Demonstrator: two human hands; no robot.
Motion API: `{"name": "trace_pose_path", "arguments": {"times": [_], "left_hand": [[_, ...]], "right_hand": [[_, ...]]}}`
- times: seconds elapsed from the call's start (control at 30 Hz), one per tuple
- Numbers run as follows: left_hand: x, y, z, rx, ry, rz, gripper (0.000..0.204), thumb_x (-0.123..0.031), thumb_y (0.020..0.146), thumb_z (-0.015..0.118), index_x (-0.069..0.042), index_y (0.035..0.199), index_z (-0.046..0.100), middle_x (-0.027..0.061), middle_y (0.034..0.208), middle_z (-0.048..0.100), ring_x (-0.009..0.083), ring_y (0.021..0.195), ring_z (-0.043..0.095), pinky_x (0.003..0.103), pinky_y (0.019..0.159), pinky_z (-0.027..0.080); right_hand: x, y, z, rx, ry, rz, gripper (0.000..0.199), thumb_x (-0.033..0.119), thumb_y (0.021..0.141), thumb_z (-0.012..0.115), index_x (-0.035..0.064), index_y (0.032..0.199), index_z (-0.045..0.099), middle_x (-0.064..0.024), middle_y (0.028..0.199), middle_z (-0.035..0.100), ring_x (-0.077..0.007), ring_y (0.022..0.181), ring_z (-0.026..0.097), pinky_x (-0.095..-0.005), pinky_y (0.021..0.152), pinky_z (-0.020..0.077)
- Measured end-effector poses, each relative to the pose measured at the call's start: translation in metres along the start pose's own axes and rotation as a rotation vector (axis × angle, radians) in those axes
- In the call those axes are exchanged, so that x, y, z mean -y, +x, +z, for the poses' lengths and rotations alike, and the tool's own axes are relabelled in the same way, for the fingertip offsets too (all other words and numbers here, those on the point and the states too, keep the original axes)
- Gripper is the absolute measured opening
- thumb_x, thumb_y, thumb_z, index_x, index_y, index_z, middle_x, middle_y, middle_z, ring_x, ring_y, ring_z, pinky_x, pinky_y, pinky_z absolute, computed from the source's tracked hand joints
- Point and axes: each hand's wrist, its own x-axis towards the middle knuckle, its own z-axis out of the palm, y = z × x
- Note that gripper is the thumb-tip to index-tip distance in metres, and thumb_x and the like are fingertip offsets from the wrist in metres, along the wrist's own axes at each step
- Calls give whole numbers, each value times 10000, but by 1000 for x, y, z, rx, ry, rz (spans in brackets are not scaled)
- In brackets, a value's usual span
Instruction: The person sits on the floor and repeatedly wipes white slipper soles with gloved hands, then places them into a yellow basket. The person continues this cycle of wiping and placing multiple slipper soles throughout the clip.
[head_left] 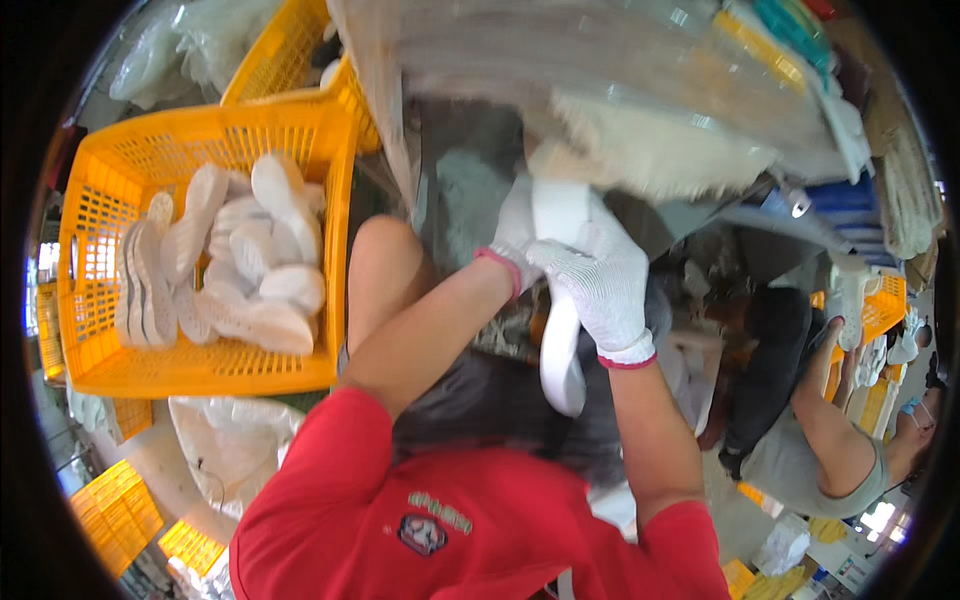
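Observation:
Both my hands wear white knit gloves with red cuffs and hold a long white shoe sole (563,360) in front of me. My right hand (600,275) wraps across the middle of the sole, with its fingers closed. My left hand (515,230) grips it from the other side, its fingers partly hidden behind the sole. The sole's far end reaches up to a blurred, cream, shaggy-edged pad (640,150), and I cannot tell if they touch. The sole's near end hangs below my right hand, tilted toward me.
At my left stands a yellow plastic crate (205,385) with several white soles (285,205). Another yellow crate (280,55) is behind it. A dusty, plastic-covered machine or bench (480,60) spans the far side. Another person's arm (820,370) shows at the right.

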Motion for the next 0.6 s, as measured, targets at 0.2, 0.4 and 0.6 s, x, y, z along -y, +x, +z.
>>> {"name": "trace_pose_path", "arguments": {"times": [0.2, 0.4, 0.6], "left_hand": [[20, 7, -25, 57, 853, 431, 540, -523, 1179, 424, -58, 1286, 677, 125, 1121, 758, 276, 1033, 748, 454, 914, 614], [-6, 19, -13, -87, 63, 74, 540, -523, 1174, 450, -65, 1342, 681, 129, 1218, 749, 280, 1120, 722, 442, 1004, 580], [-10, -12, 8, -292, -167, -20, 492, -447, 1181, 484, -67, 1428, 677, 134, 1343, 739, 288, 1249, 692, 425, 1127, 540]], "right_hand": [[24, -25, -10, 146, 335, 292, 409, 198, 975, 788, 8, 1332, 728, -69, 1082, 788, -117, 906, 723, -273, 781, 569], [4, 4, -5, 376, 667, 375, 647, 13, 879, 741, -22, 1481, 509, -129, 1424, 621, -265, 1205, 659, -390, 1011, 537], [-8, -45, -30, 382, -271, -218, 632, 79, 888, 717, -59, 1481, 548, -215, 1484, 625, -365, 1299, 655, -441, 1105, 536]]}}
